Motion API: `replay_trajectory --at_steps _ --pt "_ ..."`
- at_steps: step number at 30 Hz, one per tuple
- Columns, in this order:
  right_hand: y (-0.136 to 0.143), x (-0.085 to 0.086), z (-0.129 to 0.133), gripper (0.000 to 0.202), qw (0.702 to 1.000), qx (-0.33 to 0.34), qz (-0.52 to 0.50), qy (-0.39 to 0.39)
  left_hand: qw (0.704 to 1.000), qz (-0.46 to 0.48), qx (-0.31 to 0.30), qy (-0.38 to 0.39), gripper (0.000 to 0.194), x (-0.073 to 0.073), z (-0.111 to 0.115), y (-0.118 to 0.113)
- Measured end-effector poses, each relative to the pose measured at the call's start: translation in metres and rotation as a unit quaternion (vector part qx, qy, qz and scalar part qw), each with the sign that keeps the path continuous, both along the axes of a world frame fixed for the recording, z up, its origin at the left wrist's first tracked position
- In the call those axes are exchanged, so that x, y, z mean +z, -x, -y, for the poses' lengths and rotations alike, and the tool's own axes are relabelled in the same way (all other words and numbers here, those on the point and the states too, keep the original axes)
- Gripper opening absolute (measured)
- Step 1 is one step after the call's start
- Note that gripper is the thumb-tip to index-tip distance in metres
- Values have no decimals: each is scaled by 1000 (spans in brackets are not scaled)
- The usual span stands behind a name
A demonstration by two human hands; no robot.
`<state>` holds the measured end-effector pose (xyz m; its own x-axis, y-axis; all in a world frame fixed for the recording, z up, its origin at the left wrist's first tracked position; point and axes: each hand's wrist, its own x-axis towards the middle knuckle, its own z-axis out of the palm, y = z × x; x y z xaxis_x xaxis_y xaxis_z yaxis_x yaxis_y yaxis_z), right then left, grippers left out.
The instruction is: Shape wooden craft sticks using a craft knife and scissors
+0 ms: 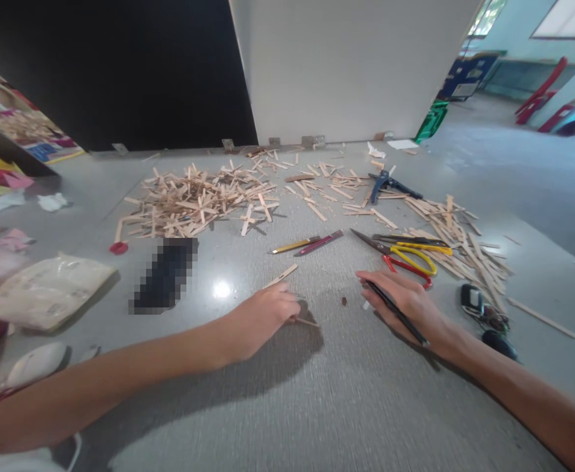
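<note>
My left hand [267, 318] is closed around a thin wooden craft stick [282, 275], low over the grey table. Part of that stick sticks out beyond the knuckles and shows a dark mark. A second thin wooden end [308, 322] pokes out under the fingers; whether it belongs to the same piece I cannot tell. On the right, my right hand [408, 301] grips a slim black pen [396, 311] slanting across the fingers, its fingertips close to the tabletop. Between the hands lies a small brown bit [344, 301]. Beyond them rest a yellow pen [294, 245] and a purple pen [320, 242].
Scissors [405, 259] with red and yellow handles lie just past my right hand. Blue-handled cutters [390, 186] sit farther back. Craft sticks form a heap [198, 200] and a right-hand pile [464, 242]. Keys [486, 314], a blurred dark object [166, 275] and a plastic packet [51, 288] flank the hands.
</note>
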<state>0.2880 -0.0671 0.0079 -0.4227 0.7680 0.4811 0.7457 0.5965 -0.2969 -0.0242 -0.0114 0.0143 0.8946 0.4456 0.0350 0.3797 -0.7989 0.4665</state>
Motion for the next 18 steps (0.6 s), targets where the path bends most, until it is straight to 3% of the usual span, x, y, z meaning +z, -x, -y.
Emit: replay_trajectory --at_steps 5,11,18 --pt "1 -4 -1 26 1000 11 0 2 1000 -14 -13 -6 34 0 -19 -18" --pt "2 -3 0 25 1000 10 0 4 998 -23 55 -30 32 5 -58 -55" --pt "0 -3 -1 24 1000 3 -4 14 994 -15 108 -31 20 -3 -108 -81"
